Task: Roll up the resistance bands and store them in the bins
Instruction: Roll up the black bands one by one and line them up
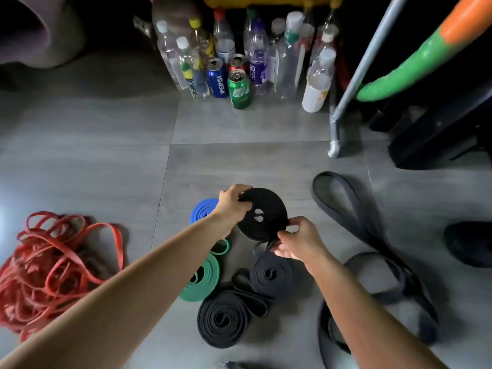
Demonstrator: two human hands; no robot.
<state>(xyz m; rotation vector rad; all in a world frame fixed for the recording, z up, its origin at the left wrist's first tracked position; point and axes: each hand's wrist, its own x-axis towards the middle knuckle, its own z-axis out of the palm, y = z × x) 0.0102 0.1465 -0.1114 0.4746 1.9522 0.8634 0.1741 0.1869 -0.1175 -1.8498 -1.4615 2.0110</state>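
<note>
I hold a black rolled resistance band (266, 213) above the grey tile floor. My left hand (231, 206) grips the roll's far left edge. My right hand (295, 239) pinches its loose tail at the near right edge. Under my left forearm lie a blue roll (203, 210) and a green roll (205, 278). Two dark rolled bands (271, 274) (222, 319) rest on the floor below the held one. Long dark unrolled bands (354, 214) loop across the floor on the right. A tangled heap of red bands (45, 267) sits at the left. No bin is in view.
Several plastic bottles and drink cans (239, 89) stand at the back. A grey metal pole (348, 94) and a green and orange hoop (415, 59) lean at the right. A dark shoe (468, 243) is at the right edge.
</note>
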